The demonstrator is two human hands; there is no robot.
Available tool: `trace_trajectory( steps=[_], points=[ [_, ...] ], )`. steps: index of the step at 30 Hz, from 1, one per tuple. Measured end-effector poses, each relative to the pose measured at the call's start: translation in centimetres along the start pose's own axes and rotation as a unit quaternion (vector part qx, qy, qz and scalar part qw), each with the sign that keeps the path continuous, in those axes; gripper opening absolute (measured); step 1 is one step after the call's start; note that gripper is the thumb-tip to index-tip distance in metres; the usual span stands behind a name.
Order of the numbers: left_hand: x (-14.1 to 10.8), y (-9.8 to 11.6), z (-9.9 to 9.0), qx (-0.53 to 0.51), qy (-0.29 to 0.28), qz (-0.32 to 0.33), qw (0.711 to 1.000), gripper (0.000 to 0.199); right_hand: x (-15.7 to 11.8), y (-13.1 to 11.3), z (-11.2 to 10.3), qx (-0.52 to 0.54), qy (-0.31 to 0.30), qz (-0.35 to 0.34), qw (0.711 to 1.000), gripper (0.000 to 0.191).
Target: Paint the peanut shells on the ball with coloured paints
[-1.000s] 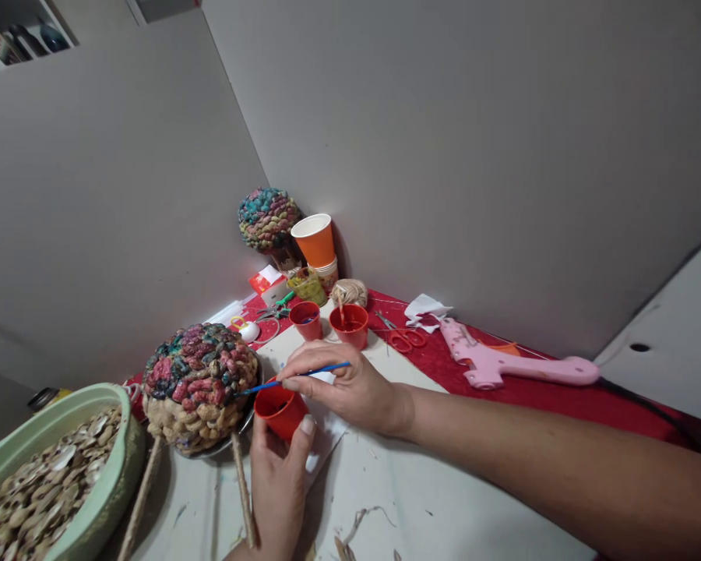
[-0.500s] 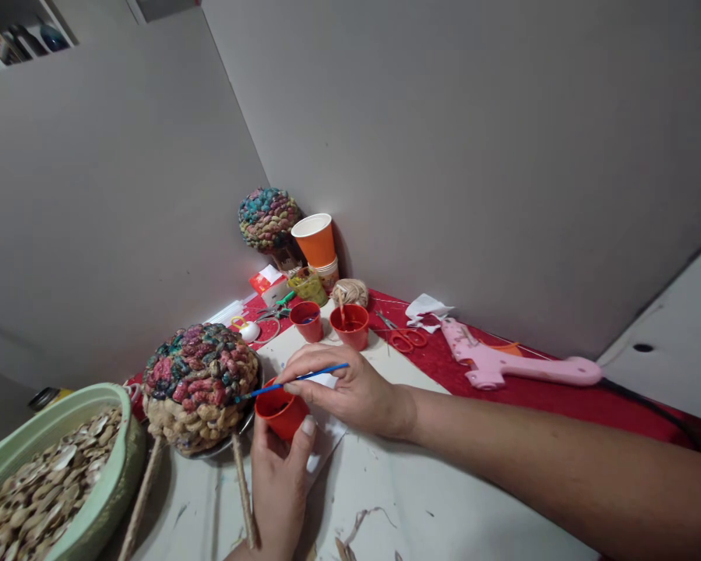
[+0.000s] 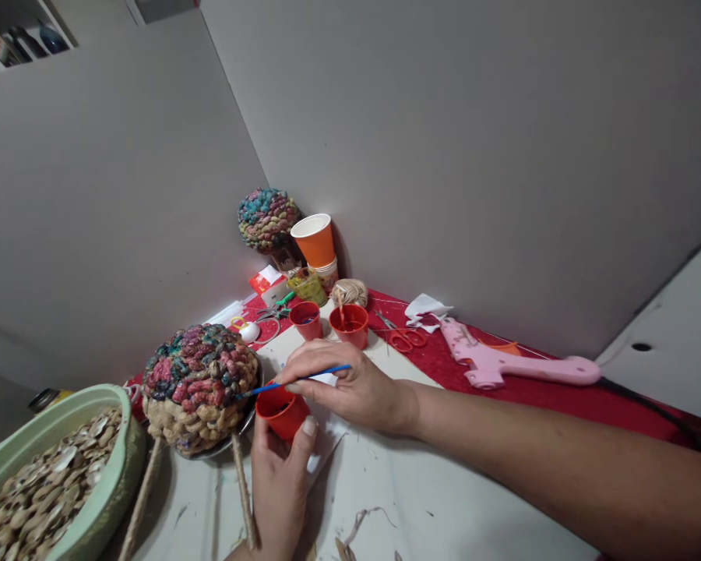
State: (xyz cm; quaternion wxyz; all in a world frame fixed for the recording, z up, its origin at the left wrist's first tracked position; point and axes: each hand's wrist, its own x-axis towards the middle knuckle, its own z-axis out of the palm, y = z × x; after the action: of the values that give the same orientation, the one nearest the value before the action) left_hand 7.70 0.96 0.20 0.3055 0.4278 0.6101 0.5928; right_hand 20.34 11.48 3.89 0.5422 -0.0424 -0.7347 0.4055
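My right hand pinches a thin blue paintbrush, its tip against the right side of a dome covered in peanut shells. The dome's top is painted red, dark blue and green, while its lower band is bare tan shell. My left hand grips a small red cup with dark contents, just below the brush and close beside the dome. Twine-wrapped legs run down from the dome, which rests in or against a metal bowl, mostly hidden.
On the left stands a green basket of peanut shells. Behind are two red cups, orange paper cups, a twine ball and another painted dome. Orange-handled scissors and a pink glue gun lie right.
Almost nothing differs. The brush and my right hand have shifted very slightly, with the brush tip still at the dome's right side.
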Motion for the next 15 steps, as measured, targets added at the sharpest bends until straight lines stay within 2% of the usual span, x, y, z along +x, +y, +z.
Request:
trace_trajectory(
  steps=[5, 10, 15],
  points=[
    [0.0, -0.2, -0.2, 0.021, 0.005, 0.007, 1.000, 0.053, 0.3, -0.5, -0.7, -0.035, 0.042, 0.013, 0.998, 0.010],
    [-0.1, -0.4, -0.2, 0.018, 0.008, -0.010, 1.000, 0.052, 1.1, -1.8, -2.1, -0.071, 0.035, 0.037, 0.996, 0.007],
    [-0.1, -0.4, -0.1, -0.007, 0.012, -0.019, 1.000, 0.052, 1.8, -2.5, -3.0, -0.119, 0.031, 0.030, 0.992, 0.008]
  ],
)
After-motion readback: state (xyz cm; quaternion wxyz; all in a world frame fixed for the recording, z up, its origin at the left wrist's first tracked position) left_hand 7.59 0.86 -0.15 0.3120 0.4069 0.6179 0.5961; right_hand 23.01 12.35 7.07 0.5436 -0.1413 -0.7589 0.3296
